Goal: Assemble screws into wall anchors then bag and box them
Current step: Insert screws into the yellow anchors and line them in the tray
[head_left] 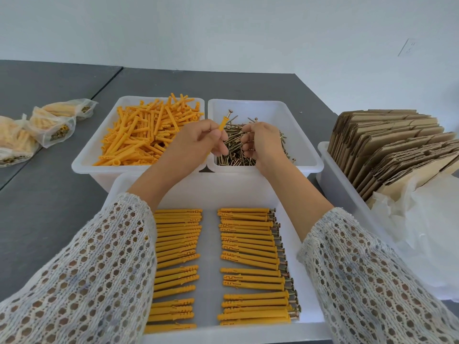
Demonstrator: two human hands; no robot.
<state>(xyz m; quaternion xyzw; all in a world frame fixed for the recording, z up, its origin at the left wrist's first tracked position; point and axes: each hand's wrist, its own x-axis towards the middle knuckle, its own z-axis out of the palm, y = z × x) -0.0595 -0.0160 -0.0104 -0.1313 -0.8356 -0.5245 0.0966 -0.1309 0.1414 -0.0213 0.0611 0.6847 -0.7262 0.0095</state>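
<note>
Pinching a yellow anchor (221,125) with a screw head poking from its top, the left hand (198,142) holds it tilted above the seam between the two back bins. The right hand (260,145) curls its grip down into the screw pile (238,147), fingers closed on the screws in the white screw bin (293,115). Loose anchors (146,135) heap the neighbouring bin toward the table's far edge. Nearest the front edge, the front tray (248,187) carries two neat columns of assembled anchors (250,259). Filled bags (52,125) lie by the left edge; flat cartons (387,145) stand along the right edge.
</note>
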